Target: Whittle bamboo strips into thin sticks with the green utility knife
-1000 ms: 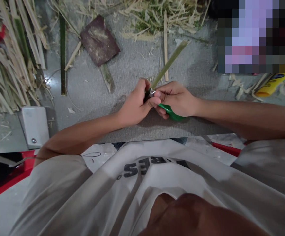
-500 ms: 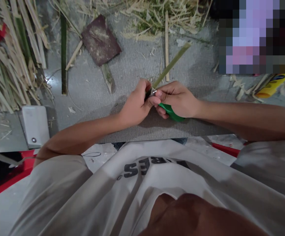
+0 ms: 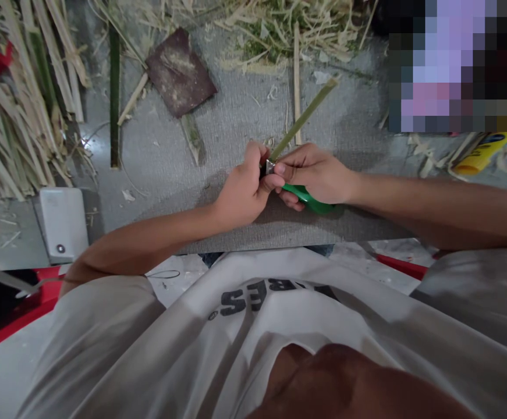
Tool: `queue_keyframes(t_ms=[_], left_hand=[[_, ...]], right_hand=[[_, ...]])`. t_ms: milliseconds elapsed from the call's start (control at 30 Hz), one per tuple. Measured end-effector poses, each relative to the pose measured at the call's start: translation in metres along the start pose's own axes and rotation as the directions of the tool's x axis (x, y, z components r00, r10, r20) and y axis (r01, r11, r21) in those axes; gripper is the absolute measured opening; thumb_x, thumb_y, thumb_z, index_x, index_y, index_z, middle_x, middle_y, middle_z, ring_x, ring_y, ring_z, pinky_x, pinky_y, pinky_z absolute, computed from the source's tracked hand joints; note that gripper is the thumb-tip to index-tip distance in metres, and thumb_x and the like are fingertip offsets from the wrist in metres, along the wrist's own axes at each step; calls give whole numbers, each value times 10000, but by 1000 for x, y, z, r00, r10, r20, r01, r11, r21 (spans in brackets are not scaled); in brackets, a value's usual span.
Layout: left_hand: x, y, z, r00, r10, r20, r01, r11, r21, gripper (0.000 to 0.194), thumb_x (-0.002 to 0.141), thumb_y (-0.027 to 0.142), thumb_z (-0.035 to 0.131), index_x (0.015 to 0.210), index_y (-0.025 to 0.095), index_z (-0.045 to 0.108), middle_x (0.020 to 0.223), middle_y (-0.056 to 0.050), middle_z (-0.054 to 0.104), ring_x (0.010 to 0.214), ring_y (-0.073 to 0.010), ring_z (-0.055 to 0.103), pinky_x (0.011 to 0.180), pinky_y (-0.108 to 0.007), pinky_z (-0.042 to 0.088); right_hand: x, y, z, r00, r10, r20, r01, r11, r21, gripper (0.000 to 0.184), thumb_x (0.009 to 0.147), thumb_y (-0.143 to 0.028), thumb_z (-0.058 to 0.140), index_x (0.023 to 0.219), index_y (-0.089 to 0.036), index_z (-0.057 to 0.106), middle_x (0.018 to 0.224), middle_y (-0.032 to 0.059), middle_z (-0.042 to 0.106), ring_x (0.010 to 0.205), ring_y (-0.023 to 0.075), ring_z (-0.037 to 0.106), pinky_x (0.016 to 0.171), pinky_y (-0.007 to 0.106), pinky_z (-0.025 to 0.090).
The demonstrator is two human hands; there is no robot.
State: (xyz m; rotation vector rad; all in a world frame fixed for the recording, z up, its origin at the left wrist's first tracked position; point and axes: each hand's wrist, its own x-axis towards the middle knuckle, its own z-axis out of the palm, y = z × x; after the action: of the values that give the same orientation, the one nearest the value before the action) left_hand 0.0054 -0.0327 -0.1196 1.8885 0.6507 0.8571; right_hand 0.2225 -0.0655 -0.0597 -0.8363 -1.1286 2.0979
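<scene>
A narrow bamboo strip (image 3: 306, 116) slants up and away to the right from between my two hands. My left hand (image 3: 243, 187) is closed around its near end, thumb and fingers close to the blade. In my right hand (image 3: 318, 173) is a green-handled knife (image 3: 318, 203); the handle shows below the palm. The small metal blade (image 3: 270, 166) lies against the strip, and my left thumb touches or nearly touches the right fingertips there. Much of the blade and the strip's lower end are hidden by my fingers.
Bamboo strips (image 3: 13, 116) are piled at left, near a white power-bank-like block (image 3: 64, 224). A brown sandpaper square (image 3: 181, 73) lies on the grey table (image 3: 236, 110). Shavings (image 3: 275, 35) heap at the back. A yellow tube (image 3: 482, 154) lies at right.
The blade has turned slightly, showing more of its flat side, and the green handle has tilted a little upward. Both hands stay in nearly the same place.
</scene>
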Motion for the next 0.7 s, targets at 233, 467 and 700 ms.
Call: queue_keyframes(t_ms=[233, 467, 700], left_hand=[[4, -7, -1, 997, -71, -1, 71, 997, 24, 634, 1055, 938, 401, 1149, 313, 447, 811, 26, 498, 686, -170, 489, 620, -389, 377], [4, 4, -3, 1000, -16, 12, 16, 998, 58, 650, 1024, 935, 521, 1170, 304, 468, 850, 17, 572, 628, -171, 497, 571, -381, 374], [-3, 16, -3, 1000, -10, 18, 7, 991, 131, 566, 1114, 829, 477, 1204, 270, 468, 935, -22, 659, 615, -168, 593, 582, -361, 385]], right_hand=[[-2, 13, 9, 983, -143, -114, 135, 988, -81, 589, 1113, -699, 741, 847, -196, 589, 627, -12, 571, 496, 127, 567, 465, 250, 483], [-2, 1, 0, 1000, 19, -6, -19, 998, -66, 615, 1051, -732, 801, 826, -193, 608, 622, 1, 554, 493, 138, 552, 439, 274, 483], [2, -3, -10, 991, 61, 115, -62, 998, -2, 569, 1054, -663, 844, 868, -158, 659, 620, -16, 568, 485, 120, 567, 419, 232, 525]])
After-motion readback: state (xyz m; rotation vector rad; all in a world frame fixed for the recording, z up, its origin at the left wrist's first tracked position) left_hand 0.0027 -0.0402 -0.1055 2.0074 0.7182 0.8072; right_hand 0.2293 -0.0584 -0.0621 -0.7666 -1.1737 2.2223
